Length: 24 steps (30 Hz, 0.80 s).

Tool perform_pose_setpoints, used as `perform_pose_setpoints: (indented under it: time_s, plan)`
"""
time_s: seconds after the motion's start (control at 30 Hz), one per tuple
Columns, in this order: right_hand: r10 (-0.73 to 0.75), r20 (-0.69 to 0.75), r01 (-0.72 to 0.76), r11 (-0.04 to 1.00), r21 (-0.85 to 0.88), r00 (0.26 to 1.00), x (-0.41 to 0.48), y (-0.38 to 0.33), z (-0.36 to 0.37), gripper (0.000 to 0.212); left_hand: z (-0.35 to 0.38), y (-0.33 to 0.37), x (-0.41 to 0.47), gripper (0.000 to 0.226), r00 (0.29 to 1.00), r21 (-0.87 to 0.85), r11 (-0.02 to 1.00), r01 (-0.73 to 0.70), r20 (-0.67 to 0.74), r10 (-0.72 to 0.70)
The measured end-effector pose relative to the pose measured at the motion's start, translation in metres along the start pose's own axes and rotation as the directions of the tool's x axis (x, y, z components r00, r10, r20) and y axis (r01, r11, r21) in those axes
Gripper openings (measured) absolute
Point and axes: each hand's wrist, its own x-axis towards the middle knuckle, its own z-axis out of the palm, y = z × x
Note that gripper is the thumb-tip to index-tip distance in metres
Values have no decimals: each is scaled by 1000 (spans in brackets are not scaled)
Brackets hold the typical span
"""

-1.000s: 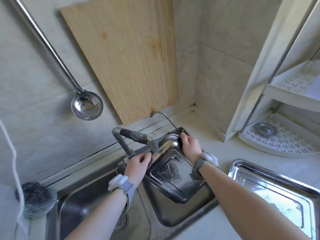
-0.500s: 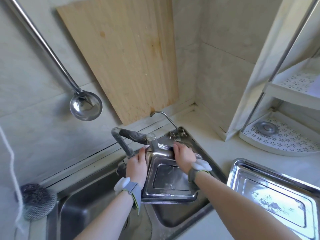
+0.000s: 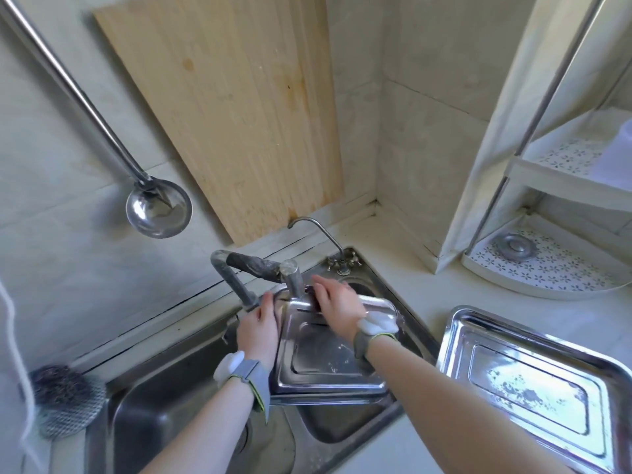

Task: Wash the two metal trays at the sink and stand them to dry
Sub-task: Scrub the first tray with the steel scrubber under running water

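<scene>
**First tray under the tap, second one waiting**

The washing step is in hand. One tray is held over the right basin of the sink, its far edge up under the tap, lying near level with its face up. The left hand grasps the tray's left rim, fingers curled round the edge. The right hand lies flat on the far end of the tray, fingers stretched out toward the spout — it reads as rubbing or rinsing the surface, not gripping it. Whether water is running cannot be told for certain; the tray's floor shows wet streaks.

The other tray lies flat on the bench to the right of the sink, well apart from both hands, with smears and specks on its floor. It looks unwashed.

By this reckoning the task is under halfway: neither tray stands to dry. The next move calls for finishing the rinse, tipping the tray so the water sheds into the basin, and then finding it a leaning place — the wall behind the sink, where a board leans, seems likely. A wet steel tray is slippery, so both hands should hold the rims for the lift.

No brand, label or writing can be read anywhere.
</scene>
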Motion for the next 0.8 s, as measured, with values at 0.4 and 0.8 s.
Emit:
perform_pose_setpoints:
  time_s: [0.4,0.8]
  plan:
    - [661,-30,-578,676,457,749,-16,102,-31,41,-16,-24,8,57,927,-386,861,331,-37,-373]
    - [156,-15,-154,954,-256,988,16,38,-68,51,6,2,3,32,949,206,946,-249,246,197]
